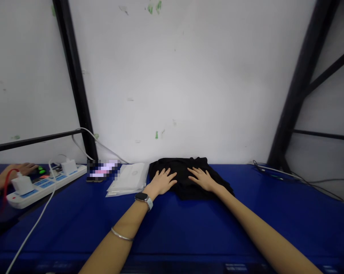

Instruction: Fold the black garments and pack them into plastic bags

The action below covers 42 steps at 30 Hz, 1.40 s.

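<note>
A black piece of cloth, perhaps a garment point(186, 190), lies bunched on the blue table against the wall. My left hand point(160, 181) rests flat on its left part with the fingers spread. On the right part of the cloth lies my right hand point(202, 179), its fingers also stretched out and apart. Neither hand grips anything. Just left of my left hand is a stack of whitish translucent plastic bags point(131, 178).
A phone point(103, 170) lies behind and left of the bags. Further left is a white power strip point(46, 186) with chargers and cables. Another person's hand point(20, 168) is at the far left. Thin cables point(286, 175) run along the right back; black frame posts point(74, 76) stand at both sides.
</note>
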Motion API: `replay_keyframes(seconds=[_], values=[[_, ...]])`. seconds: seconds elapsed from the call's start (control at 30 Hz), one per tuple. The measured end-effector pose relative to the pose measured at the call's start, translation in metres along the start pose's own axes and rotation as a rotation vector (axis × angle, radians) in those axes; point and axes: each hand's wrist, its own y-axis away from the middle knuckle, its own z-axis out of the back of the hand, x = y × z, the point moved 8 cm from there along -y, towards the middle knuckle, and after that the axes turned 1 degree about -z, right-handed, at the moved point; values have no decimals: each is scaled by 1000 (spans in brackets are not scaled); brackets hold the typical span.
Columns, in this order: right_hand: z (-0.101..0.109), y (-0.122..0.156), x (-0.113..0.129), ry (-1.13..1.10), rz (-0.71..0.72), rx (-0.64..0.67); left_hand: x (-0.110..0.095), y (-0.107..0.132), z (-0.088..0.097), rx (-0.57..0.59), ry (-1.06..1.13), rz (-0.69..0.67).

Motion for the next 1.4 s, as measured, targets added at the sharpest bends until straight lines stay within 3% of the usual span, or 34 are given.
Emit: replay_keyframes(seconds=[1.4], values=[[-4,-3,-4,-7,-3,4,-1,0,0,5,-8,-5]])
